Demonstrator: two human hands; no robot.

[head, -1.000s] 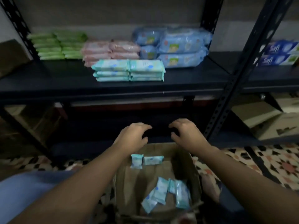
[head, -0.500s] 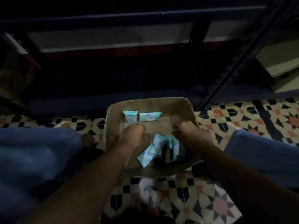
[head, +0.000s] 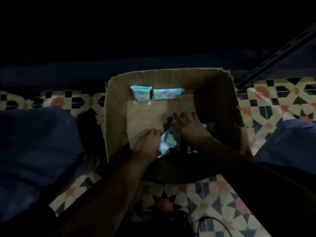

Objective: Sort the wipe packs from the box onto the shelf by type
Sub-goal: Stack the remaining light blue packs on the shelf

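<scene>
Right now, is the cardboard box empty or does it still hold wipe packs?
Not empty. Two packs lean against the far wall of the box, and more lie under both hands.

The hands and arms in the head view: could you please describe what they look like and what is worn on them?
Both forearms are bare right up to the bottom edge of the picture: no sleeves, cuffs or gloves show. The left hand and the right hand are bare too, and no watch, ring or bracelet can be made out, though the light is dim. Blue fabric covers the knees on either side.
</scene>
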